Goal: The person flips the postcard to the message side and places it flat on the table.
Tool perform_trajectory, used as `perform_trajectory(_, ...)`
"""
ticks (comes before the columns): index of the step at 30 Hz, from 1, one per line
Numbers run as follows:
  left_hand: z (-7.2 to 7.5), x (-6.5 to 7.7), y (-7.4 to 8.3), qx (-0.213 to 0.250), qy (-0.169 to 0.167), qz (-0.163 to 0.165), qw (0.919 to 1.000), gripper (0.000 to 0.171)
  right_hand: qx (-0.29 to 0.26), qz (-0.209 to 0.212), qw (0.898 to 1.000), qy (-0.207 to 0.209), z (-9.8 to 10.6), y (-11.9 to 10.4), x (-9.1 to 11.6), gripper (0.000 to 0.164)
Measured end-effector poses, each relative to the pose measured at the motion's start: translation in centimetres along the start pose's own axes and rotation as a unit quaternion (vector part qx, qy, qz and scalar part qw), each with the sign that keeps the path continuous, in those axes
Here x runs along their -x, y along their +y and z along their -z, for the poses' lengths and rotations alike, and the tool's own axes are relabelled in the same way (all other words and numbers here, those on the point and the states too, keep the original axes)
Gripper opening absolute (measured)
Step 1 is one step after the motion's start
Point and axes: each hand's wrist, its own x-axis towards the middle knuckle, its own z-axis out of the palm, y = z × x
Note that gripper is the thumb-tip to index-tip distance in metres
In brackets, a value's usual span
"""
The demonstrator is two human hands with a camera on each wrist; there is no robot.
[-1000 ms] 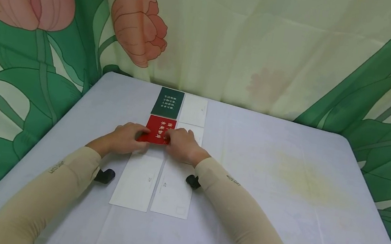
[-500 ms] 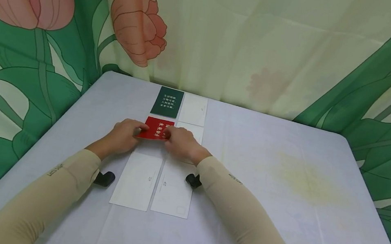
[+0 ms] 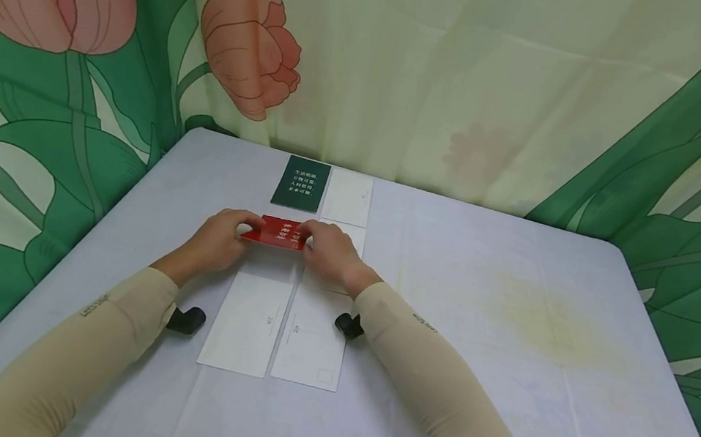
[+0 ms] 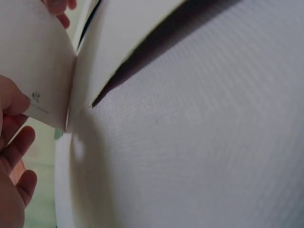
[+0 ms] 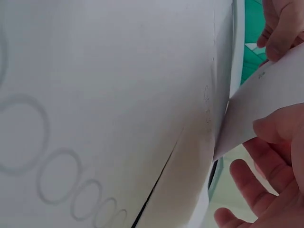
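Observation:
A red card [image 3: 281, 232] with white characters is held between both hands over the table, its near edge tilted up. My left hand [image 3: 223, 237] pinches its left side. The right side is pinched by my right hand [image 3: 331, 251]. In the left wrist view, the card's pale underside [image 4: 40, 71] shows a small printed mark, with the left thumb and fingers on its edge. Its white face [image 5: 270, 95] slopes between both hands in the right wrist view. Just beyond lies a dark green card [image 3: 301, 183] with white characters.
A white card [image 3: 348, 197] lies beside the green one, and another white card [image 3: 348, 236] is partly covered by the right hand. Nearer are two long white cards [image 3: 245, 323] [image 3: 311, 339]. A white cloth covers the table [image 3: 474, 338]; a flowered curtain [image 3: 423, 73] hangs behind.
The red card's near edge has risen, so the card looks more tilted and foreshortened. Its far edge has come away from the green card. Both hands have shifted slightly up with it.

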Motion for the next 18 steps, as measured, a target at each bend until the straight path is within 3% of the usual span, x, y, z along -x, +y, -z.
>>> perform_trajectory(10, 0.06, 0.40, 0.49, 0.025, 0.041, -0.010, 0.9988, 0.033, -0.033, 0.013, 0.999, 0.034, 0.11, 0.06, -0.09, 0.034)
perform_trajectory(18, 0.32, 0.56, 0.67, 0.051, 0.060, -0.019, 0.9967, 0.039, -0.065, 0.006, 0.997, 0.046, 0.19, 0.07, 0.15, 0.032)
